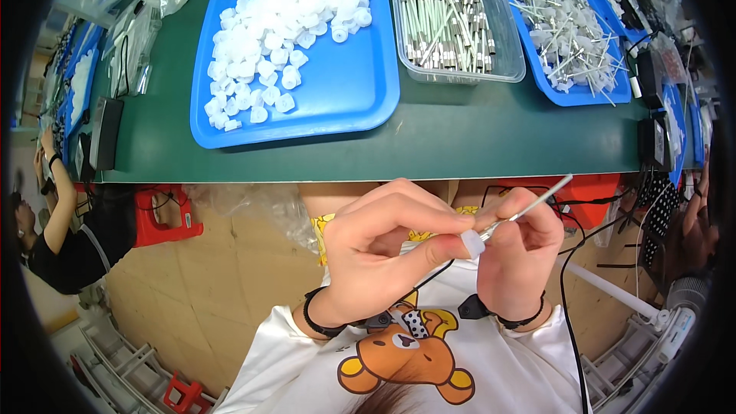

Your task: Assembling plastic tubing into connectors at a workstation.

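Observation:
Between thumb and fingertips, my left hand (pixel 391 241) pinches a small translucent white plastic cap (pixel 473 244). My right hand (pixel 517 249) grips a thin pale rod with a metal end (pixel 548 193), tilted up to the right. The rod's metal end meets the cap, though my fingers hide how far in it sits. Both hands are in front of the table's near edge, above my lap. Beyond them, a blue tray (pixel 322 126) carries a heap of similar white caps (pixel 291 23). To its right, a clear plastic box (pixel 460 75) holds many similar rods (pixel 445 23).
Another blue tray (pixel 563 98) at the right holds rods with white caps on them. Black boxes (pixel 654 142) and cables stand at the green table's (pixel 429 142) right end. A person (pixel 65 238) works at the left. Red stools (pixel 161 215) are below the table.

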Demonstrator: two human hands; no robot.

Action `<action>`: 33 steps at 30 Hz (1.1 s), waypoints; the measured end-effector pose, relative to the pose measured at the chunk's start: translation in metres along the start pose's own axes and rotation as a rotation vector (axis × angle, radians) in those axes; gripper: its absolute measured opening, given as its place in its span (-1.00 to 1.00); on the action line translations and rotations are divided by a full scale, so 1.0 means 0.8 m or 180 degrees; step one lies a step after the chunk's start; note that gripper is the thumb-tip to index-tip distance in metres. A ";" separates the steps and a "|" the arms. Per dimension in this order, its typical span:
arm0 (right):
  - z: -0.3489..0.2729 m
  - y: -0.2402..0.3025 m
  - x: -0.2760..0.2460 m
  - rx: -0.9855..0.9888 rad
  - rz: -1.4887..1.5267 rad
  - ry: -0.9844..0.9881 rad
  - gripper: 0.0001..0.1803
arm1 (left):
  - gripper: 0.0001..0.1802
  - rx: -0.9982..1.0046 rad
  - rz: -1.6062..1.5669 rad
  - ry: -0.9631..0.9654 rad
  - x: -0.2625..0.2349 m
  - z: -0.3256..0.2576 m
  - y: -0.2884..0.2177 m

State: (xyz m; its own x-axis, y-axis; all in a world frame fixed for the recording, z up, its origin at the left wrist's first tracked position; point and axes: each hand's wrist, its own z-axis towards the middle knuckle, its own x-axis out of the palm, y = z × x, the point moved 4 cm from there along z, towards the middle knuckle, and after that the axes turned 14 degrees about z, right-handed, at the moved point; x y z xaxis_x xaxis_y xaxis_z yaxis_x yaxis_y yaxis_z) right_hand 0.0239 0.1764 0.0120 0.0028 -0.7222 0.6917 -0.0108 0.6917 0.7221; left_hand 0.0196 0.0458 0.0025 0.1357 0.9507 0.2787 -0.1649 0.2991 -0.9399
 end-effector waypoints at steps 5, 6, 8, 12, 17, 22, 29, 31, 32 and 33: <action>0.006 -0.002 0.005 0.0260 -0.0031 0.0154 -0.83 | -0.78 0.0032 0.0247 -0.0139 -0.009 0.001 0.005; 0.007 -0.002 0.003 0.0305 -0.0118 0.0134 -0.83 | -0.78 -0.0063 0.0277 -0.0111 -0.010 0.004 0.005; 0.012 -0.001 0.002 0.0393 -0.0292 0.0089 -0.83 | -0.78 -0.0254 0.0339 -0.0058 -0.011 0.006 0.004; 0.054 0.020 0.006 0.0155 -0.1405 -0.0002 -0.87 | -0.70 -0.0246 0.0987 -0.0271 -0.011 0.017 0.003; 0.142 0.132 -0.022 -0.1555 -0.4367 -0.0604 -0.79 | -0.78 -0.0155 0.1658 -0.0847 -0.035 0.019 -0.013; 0.167 0.167 -0.013 -0.2223 -0.6143 -0.0443 -0.76 | -0.81 0.0483 0.3011 -0.1543 -0.069 0.025 -0.013; 0.202 0.100 0.062 -0.1145 -0.5161 0.2155 -0.82 | -0.76 0.1424 0.4513 -0.1421 -0.062 0.015 0.011; 0.210 0.086 0.080 -0.1462 -0.5481 0.3268 -0.78 | -0.75 0.1512 0.4734 -0.1474 -0.060 0.015 0.012; 0.219 0.081 0.082 -0.1523 -0.5569 0.3459 -0.78 | -0.75 0.1502 0.4816 -0.1495 -0.059 0.016 0.011; 0.230 0.072 0.079 -0.1577 -0.5645 0.3664 -0.78 | -0.75 0.1480 0.4904 -0.1522 -0.057 0.017 0.011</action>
State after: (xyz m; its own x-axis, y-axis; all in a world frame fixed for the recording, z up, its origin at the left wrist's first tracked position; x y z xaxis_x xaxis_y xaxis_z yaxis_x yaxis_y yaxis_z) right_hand -0.1603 0.1688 0.0961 0.1537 -0.2461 -0.9570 0.8685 -0.4283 0.2496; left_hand -0.0011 0.0060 -0.0159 -0.6909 0.2710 -0.6702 -0.1188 -0.9570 -0.2646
